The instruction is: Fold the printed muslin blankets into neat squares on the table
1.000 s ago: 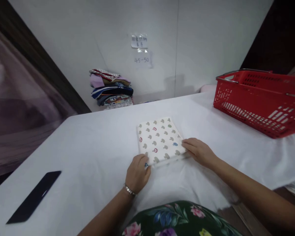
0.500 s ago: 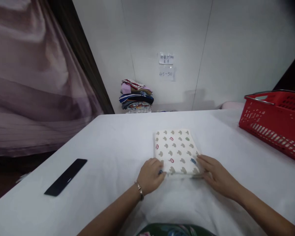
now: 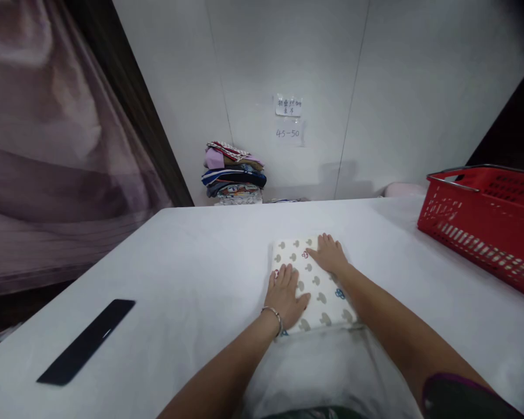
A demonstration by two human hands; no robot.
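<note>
A folded white cloth (image 3: 317, 297) printed with grey, red and blue mushrooms lies flat in front of me. My left hand (image 3: 287, 294) rests palm down on its left side, fingers spread. Near the cloth's far right corner, my right hand (image 3: 329, 254) is pressed flat with its fingers stretched out. The right forearm covers part of the cloth's right edge. A bracelet (image 3: 274, 317) circles my left wrist.
The white-covered table (image 3: 192, 262) bears a flat black object (image 3: 87, 340) at the left. A red plastic basket (image 3: 484, 221) stands at the right. Folded fabrics (image 3: 234, 174) are stacked by the back wall, under paper signs (image 3: 289, 119). A curtain (image 3: 61, 145) hangs at the left.
My right hand has moved from the cloth's near right edge to its far right corner. The left hand has shifted from the near left corner onto the cloth and spread out.
</note>
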